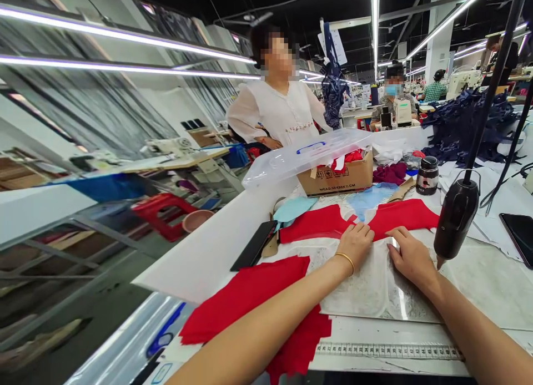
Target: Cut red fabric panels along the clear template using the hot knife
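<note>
Red fabric (pixel 314 223) lies spread at the far edge of a worn, clear-looking sheet (pixel 358 288), with another red stretch (pixel 406 214) to its right. My left hand (pixel 356 245), a gold bangle at its wrist, has its fingers closed on the inner end of the left stretch; the thumb is hidden. Beside it, my right hand (pixel 410 257) touches the lower edge of the right stretch with its index finger, thumb apart. Whether both stretches are one piece is hidden by the hands. More red fabric (pixel 254 293) lies under and beside my left forearm.
A dark, pointed hanging tool (pixel 457 216) is close to my right hand. A measuring tape (pixel 387 350) runs along the front edge. Behind are a cardboard box (pixel 337 180) with a plastic lid (pixel 303 155), a jar (pixel 427 175) and a phone (pixel 518 235). A person (pixel 287 107) stands opposite.
</note>
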`<action>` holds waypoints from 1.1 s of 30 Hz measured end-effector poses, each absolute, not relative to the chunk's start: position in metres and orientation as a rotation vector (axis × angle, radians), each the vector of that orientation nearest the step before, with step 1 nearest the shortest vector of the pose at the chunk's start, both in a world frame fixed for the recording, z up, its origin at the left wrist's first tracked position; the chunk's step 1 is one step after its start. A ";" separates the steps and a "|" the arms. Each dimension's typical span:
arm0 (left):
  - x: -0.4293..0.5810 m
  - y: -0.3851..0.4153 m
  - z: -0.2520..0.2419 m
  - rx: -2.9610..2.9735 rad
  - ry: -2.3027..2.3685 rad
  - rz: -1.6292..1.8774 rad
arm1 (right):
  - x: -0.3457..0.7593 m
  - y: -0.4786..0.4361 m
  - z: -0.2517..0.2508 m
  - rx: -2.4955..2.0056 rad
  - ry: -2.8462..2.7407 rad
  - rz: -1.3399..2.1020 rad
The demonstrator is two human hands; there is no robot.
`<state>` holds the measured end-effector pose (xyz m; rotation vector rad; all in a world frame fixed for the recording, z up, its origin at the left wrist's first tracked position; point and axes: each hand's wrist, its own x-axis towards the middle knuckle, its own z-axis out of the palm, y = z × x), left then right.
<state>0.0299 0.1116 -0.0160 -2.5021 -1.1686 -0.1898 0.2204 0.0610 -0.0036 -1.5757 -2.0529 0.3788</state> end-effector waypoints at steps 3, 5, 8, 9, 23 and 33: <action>0.028 0.112 -0.017 -2.490 -1.198 -0.197 | 0.222 0.061 -0.004 -1.587 -2.011 0.363; 0.028 0.112 -0.018 -2.504 -1.197 -0.193 | 0.223 0.062 -0.005 -1.588 -1.992 0.352; 0.029 0.113 -0.020 -2.535 -1.192 -0.176 | 0.223 0.064 -0.007 -1.583 -1.970 0.341; 0.029 0.113 -0.021 -2.542 -1.195 -0.171 | 0.223 0.064 -0.007 -1.579 -1.963 0.342; 0.016 0.070 0.005 -2.652 -1.091 -0.155 | 0.222 0.057 0.000 -1.439 -1.948 0.496; -0.090 -0.010 -0.008 -2.684 -0.941 -0.321 | 0.285 -0.015 0.014 -1.419 -2.290 0.617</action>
